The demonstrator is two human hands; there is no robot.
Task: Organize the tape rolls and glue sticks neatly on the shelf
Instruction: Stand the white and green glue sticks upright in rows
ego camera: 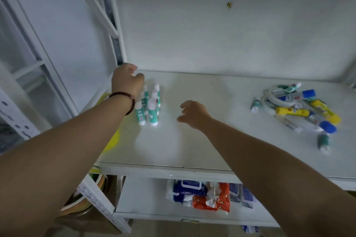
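Teal-and-white glue sticks (148, 106) — white shelf (192, 121) — dark bracelet (125, 102).

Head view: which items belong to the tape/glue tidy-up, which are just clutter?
Job items:
- upright teal glue sticks, beside the left hand
- loose pile of glue sticks on the right of the shelf
- tape rolls in that pile
- stray teal glue stick

Lying about:
- wipe packets on the lower shelf
- bowls at lower left
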